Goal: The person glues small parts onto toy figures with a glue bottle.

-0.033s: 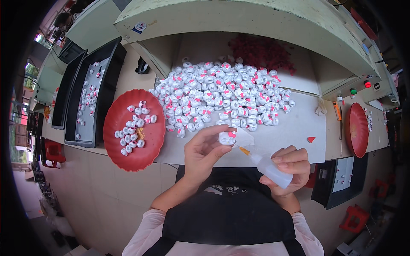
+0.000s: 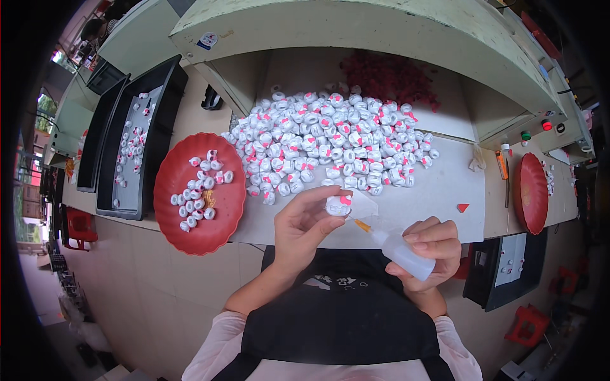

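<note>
far left, two long black trays (image 2: 159, 120) lie side by side on the desk (image 2: 438, 190), the nearer one with a grey floor and a scatter of small white-and-pink pieces. just right of them a round red plate (image 2: 171, 228) sits at the near edge of the desk, with a loose cluster of the same white pieces in its middle. on the pale green shelf front above, far left, there's a small white and blue sticker (image 2: 206, 40), tilted.

centre now: a big heap of white pieces (image 2: 330, 143) with pink marks fills the desk under the shelf, and a darker red pile (image 2: 387, 76) lies behind it, far back.

the left hand (image 2: 308, 225) comes up from the near edge, wrist bent, palm toward the body, fingers pinching one small white piece (image 2: 338, 204) with a pink spot, held just over the near edge of the desk. a clear scrap (image 2: 365, 206) sits right beside that piece.

the right hand (image 2: 429, 247) is curled around a small translucent squeeze bottle (image 2: 400, 251), fingers wrapped tight on its body. the bottle's long axis runs from lower right to upper left, its orange nozzle (image 2: 362, 225) aimed up-left with the tip at the held piece.

further right, a tiny red triangle (image 2: 463, 207) lies alone on the desk. then an orange-handled tool (image 2: 502, 166), a second red plate (image 2: 530, 193) seen nearly edge-on, and green and red round buttons (image 2: 535, 130) on the far panel. near right, a dark tray (image 2: 508, 267) hangs below desk level.
</note>
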